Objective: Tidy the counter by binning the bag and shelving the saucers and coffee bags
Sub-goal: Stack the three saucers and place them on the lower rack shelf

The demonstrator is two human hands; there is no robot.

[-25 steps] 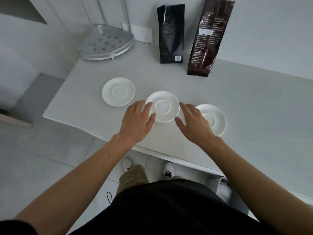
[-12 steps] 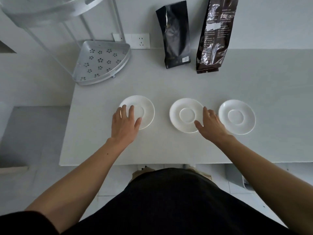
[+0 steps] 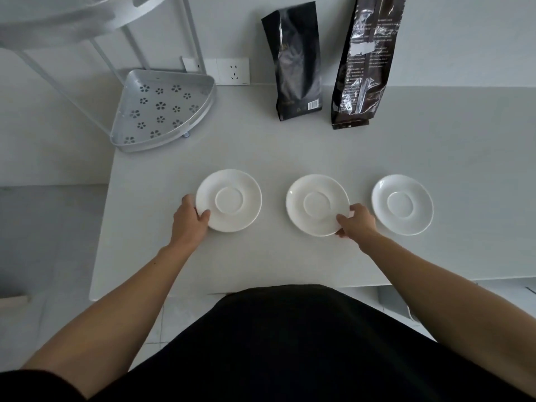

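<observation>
Three white saucers lie in a row on the grey counter point(image 3: 290, 265). My left hand point(image 3: 190, 220) grips the near-left rim of the left saucer point(image 3: 232, 198), thumb on top. My right hand point(image 3: 355, 220) pinches the near-right rim of the middle saucer point(image 3: 314, 203). The right saucer point(image 3: 403, 203) lies untouched beside that hand. Two coffee bags stand against the back wall: a black bag point(image 3: 295, 62) and a taller dark brown bag point(image 3: 362, 62).
A white metal corner shelf stands at the back left; its lower perforated tray point(image 3: 162, 111) rests on the counter and an upper tier point(image 3: 58, 15) overhangs it. A wall socket point(image 3: 232, 71) sits behind. The counter's left edge drops to the floor.
My left hand slid off the top of the left saucer to grip its near-left rim. My right hand closed on the middle saucer's rim. The view has moved closer.
</observation>
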